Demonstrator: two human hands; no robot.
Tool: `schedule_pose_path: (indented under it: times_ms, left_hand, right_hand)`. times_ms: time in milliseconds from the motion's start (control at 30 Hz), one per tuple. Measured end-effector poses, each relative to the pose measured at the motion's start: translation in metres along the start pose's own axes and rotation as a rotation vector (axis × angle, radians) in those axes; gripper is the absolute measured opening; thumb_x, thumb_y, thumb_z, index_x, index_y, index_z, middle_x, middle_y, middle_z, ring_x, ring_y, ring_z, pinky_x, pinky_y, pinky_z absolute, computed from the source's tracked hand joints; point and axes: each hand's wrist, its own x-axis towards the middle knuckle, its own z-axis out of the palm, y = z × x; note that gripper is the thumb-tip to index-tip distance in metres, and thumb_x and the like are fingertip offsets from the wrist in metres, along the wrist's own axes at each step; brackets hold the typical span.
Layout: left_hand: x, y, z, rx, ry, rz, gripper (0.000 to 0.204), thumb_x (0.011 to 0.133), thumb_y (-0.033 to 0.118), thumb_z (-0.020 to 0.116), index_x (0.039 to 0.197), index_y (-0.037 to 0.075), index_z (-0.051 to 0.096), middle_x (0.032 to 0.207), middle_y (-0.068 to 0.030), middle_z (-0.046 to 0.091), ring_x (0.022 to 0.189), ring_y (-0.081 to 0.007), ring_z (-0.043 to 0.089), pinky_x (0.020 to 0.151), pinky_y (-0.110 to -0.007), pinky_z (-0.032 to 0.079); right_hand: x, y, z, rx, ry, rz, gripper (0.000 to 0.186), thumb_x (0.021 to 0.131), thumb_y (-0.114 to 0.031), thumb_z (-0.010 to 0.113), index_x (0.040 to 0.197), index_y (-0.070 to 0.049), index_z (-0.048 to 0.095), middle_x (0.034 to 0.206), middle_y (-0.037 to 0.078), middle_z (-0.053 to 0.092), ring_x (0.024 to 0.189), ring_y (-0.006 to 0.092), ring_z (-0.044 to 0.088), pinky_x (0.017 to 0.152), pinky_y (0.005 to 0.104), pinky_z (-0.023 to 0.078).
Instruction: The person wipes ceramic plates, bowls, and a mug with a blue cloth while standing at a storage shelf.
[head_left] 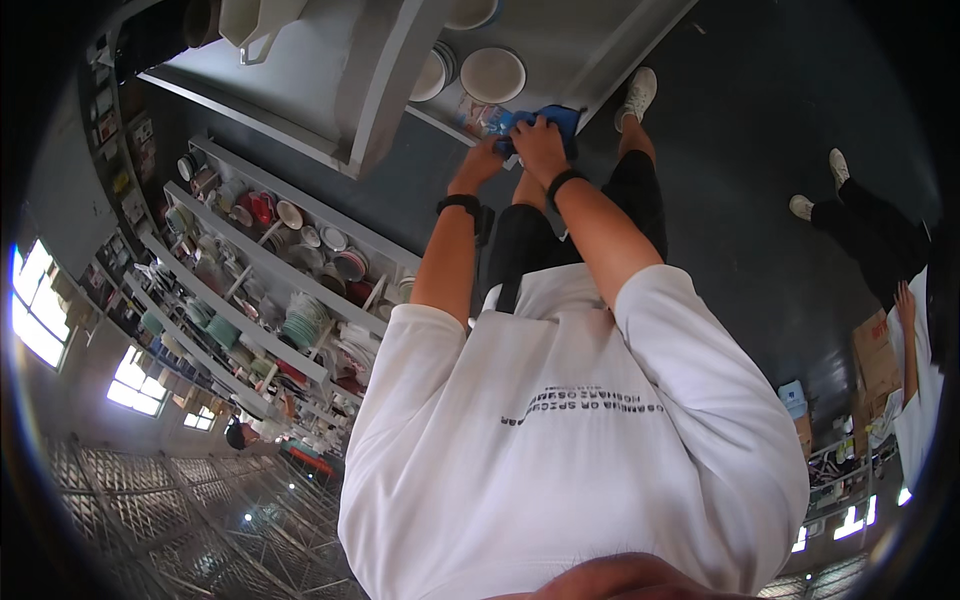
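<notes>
Nearest the lens, filling the lower middle of the frame, is the person's white T-shirt (570,440) with dark print across it. Above it both forearms run up toward the upper middle of the picture, each with a black wristband.

The left hand (484,160) and the right hand (540,143) meet at the edge of a grey shelf (560,30) in the upper centre. The right hand lies on top of a blue cloth (562,118), fingers curled down over it — pressing or clutching it, though which cannot be told. The left hand sits just beside it, touching the cloth's near edge and a small printed packet (478,117); whether its fingers are closed on either cannot be told.

On the shelf just above the hands lies a pale round plate (492,74), with a stack of plates (436,74) beside it to the left.

Below the shelf — right of the arms — a white sneaker (637,96) stands on the dark floor (740,150).

At the left of the frame, long white racks (262,262) hold bowls, cups and dishes in many colours. At the right edge another person (880,250) in dark trousers and white shoes stands well apart.
</notes>
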Motion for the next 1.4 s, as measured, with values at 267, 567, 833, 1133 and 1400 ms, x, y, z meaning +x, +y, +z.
schedule_pose_path:
  times_ms: [267,567,833,1133,1400]
  left_hand:
    - [-0.009,-0.037,0.009,0.003,0.069,0.06,0.048,0.087,0.016,0.057,0.134,0.01,0.053,0.11,-0.0273,0.067,0.109,-0.046,0.061,0.093,-0.051,0.05]
    - [0.003,-0.049,-0.017,0.405,0.06,0.384,0.045,0.087,0.011,0.056,0.132,0.006,0.054,0.142,-0.0187,0.047,0.126,-0.0441,0.048,0.1,-0.053,0.047]
    - [0.017,-0.035,-0.033,0.552,0.001,0.491,0.044,0.087,0.004,0.049,0.13,0.008,0.058,0.142,-0.0128,0.052,0.123,-0.0387,0.053,0.103,-0.05,0.047]
    - [0.02,-0.03,-0.051,0.555,-0.062,0.348,0.042,0.088,0.006,0.05,0.128,0.011,0.061,0.141,-0.0111,0.054,0.128,-0.0357,0.052,0.105,-0.051,0.045]
    - [0.003,-0.057,-0.038,0.466,0.104,0.423,0.047,0.087,0.007,0.05,0.133,0.011,0.059,0.137,-0.0126,0.058,0.131,-0.0341,0.049,0.106,-0.049,0.041]
  right_hand:
    - [0.039,0.13,-0.048,-0.216,0.071,0.055,0.026,0.087,-0.019,0.061,0.113,-0.018,0.067,0.105,0.004,0.064,0.095,0.0351,0.063,0.07,0.0479,0.053]
    - [0.006,0.056,-0.029,0.056,0.035,0.423,0.049,0.081,-0.016,0.066,0.131,-0.019,0.061,0.137,0.009,0.053,0.115,0.0404,0.058,0.089,0.0502,0.055]
    - [-0.016,0.01,0.011,0.087,-0.042,0.301,0.038,0.085,-0.019,0.065,0.123,-0.013,0.062,0.127,0.016,0.053,0.107,0.0404,0.062,0.082,0.0507,0.057]
    - [0.052,0.138,-0.083,-0.285,0.081,0.374,0.028,0.084,-0.015,0.062,0.111,-0.01,0.068,0.119,0.011,0.063,0.117,0.0328,0.057,0.094,0.0511,0.049]
    - [0.022,0.088,-0.032,-0.266,0.092,0.397,0.039,0.083,-0.014,0.06,0.122,-0.009,0.064,0.125,0.013,0.059,0.113,0.036,0.06,0.09,0.0487,0.053]
